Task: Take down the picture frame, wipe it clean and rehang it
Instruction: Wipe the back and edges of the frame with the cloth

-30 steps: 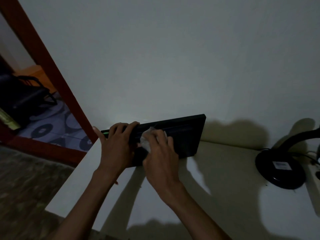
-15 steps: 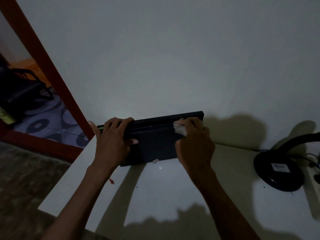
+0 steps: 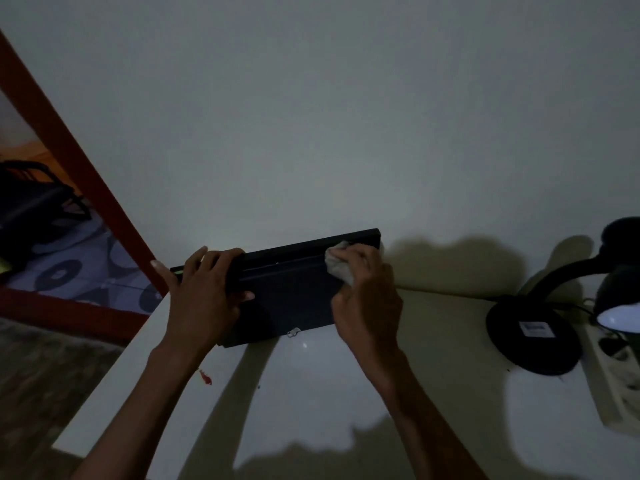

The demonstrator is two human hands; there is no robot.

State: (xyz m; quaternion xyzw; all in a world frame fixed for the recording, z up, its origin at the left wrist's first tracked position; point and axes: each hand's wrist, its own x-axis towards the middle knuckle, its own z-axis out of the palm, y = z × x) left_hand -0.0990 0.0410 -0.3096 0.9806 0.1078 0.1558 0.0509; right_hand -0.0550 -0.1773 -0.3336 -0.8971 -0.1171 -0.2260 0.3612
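A black picture frame (image 3: 291,289) stands tilted on the white table (image 3: 311,393), its back toward me, with a small metal hanger (image 3: 293,332) at its lower edge. My left hand (image 3: 201,292) grips the frame's left end, fingers over the top edge and thumb on the back. My right hand (image 3: 367,299) holds a crumpled white cloth (image 3: 339,266) and presses it against the frame's right end near the top corner.
A black desk lamp (image 3: 533,334) stands lit at the right of the table, with a white power strip (image 3: 616,372) beside it. The plain wall rises just behind the frame. A red door frame (image 3: 79,181) and a tiled floor lie to the left.
My right hand has carried the cloth from the middle of the frame's back to its right end. My left hand has kept its grip on the left end.
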